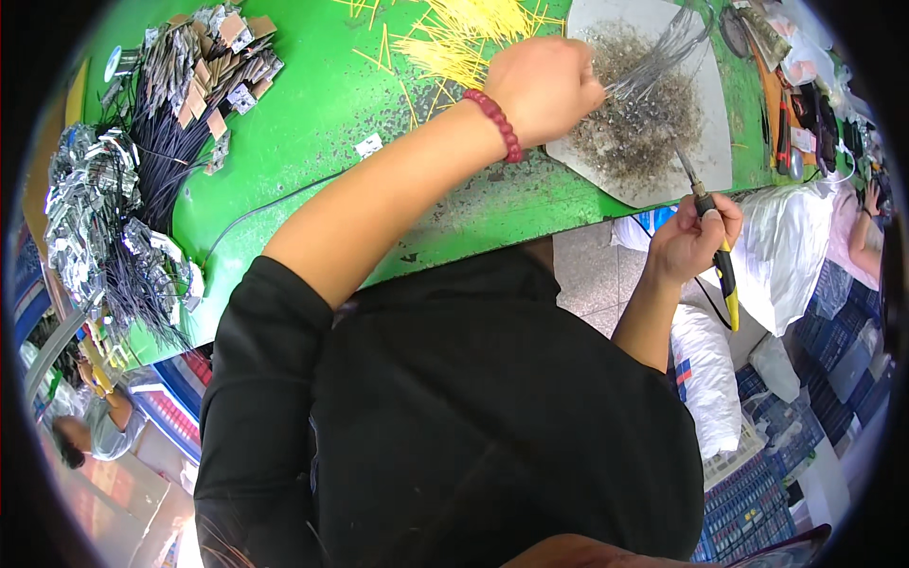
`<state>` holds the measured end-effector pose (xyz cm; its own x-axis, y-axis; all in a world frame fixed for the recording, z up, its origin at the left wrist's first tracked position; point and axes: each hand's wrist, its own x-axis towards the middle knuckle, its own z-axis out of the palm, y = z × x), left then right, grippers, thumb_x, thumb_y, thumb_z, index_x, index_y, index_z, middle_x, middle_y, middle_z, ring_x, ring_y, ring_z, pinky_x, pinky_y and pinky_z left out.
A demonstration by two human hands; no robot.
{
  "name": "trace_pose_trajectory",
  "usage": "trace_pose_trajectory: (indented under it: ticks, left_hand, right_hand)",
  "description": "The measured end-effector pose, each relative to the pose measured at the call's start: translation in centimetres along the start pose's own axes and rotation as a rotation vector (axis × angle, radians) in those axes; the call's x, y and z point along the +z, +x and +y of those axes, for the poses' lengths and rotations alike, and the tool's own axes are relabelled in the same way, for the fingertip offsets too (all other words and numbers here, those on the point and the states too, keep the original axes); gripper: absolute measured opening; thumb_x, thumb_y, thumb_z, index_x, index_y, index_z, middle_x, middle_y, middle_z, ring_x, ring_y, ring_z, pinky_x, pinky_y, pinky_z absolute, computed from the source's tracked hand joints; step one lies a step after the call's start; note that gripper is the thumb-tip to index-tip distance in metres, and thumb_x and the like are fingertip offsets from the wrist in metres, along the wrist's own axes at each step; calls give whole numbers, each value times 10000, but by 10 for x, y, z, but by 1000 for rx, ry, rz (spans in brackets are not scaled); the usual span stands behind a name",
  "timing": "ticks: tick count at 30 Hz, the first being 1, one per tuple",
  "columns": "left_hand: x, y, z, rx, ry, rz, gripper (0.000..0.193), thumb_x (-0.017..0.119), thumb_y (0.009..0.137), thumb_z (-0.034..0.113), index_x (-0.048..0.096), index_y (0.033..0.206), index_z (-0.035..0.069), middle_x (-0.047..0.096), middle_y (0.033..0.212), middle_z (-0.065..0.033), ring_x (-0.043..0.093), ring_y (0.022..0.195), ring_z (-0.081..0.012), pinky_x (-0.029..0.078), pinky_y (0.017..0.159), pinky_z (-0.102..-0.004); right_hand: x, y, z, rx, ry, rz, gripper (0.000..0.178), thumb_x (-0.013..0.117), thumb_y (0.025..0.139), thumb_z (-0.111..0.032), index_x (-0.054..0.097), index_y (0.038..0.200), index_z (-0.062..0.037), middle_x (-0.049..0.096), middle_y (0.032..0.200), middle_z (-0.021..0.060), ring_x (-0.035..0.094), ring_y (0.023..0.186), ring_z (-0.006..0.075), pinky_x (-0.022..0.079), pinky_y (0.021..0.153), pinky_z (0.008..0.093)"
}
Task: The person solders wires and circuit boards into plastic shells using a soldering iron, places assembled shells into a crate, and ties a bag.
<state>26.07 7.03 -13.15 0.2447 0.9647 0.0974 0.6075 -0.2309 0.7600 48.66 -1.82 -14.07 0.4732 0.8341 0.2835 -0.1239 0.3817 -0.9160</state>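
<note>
My left hand (546, 90) is closed in a fist at the left edge of a white sheet (712, 142), a dark red bead bracelet (496, 124) on its wrist. Its fingertips are turned away, so what they hold is hidden. Right beside its knuckles, a bundle of thin grey wires (670, 52) runs up to the right. My right hand (698, 237) grips a soldering iron (726, 275) with a black and yellow handle, in front of the table edge. The iron's metal tip points up over a heap of dark grey crumbs (639, 123) on the sheet.
Yellow thin wires (454, 43) lie scattered on the green table (312, 85). Bundles of black wires with metal and brown pieces (194, 76) fill the left side. Tools with orange and red handles (784, 123) lie at the right. White sacks (781, 251) stand below the table edge.
</note>
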Motion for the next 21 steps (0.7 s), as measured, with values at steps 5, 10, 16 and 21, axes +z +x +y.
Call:
trace_pose_trajectory:
  ticks: [5, 10, 16, 21]
  left_hand:
    - [11, -8, 9, 122, 207, 4, 162, 641, 773, 203, 643, 744, 43, 624, 823, -124, 647, 766, -298, 525, 659, -437]
    - [19, -6, 17, 179, 440, -80, 103, 633, 746, 133, 683, 782, 51, 635, 860, -131, 666, 794, -311, 537, 638, -425]
    - [12, 0, 26, 114, 416, -208, 116, 607, 758, 102, 673, 808, 21, 638, 879, -139, 666, 822, -308, 538, 662, -428]
    - [13, -7, 12, 140, 278, 4, 120, 593, 815, 151, 638, 848, 45, 628, 851, -124, 651, 806, -301, 526, 658, -436]
  right_hand:
    - [7, 3, 0, -20, -15, -25, 145, 448, 781, 21, 512, 912, 20, 468, 701, 66, 372, 530, 89, 327, 498, 217]
    - [6, 0, -2, -9, -15, 14, 147, 449, 781, 25, 512, 913, 17, 463, 695, 62, 370, 528, 89, 327, 498, 214]
    - [7, -2, -3, -8, -10, 0, 152, 451, 777, 31, 515, 914, 17, 466, 704, 62, 368, 522, 90, 326, 496, 210]
    - [5, -2, -4, -22, 7, -7, 157, 450, 777, 35, 517, 918, 15, 468, 710, 61, 370, 524, 88, 328, 496, 211]
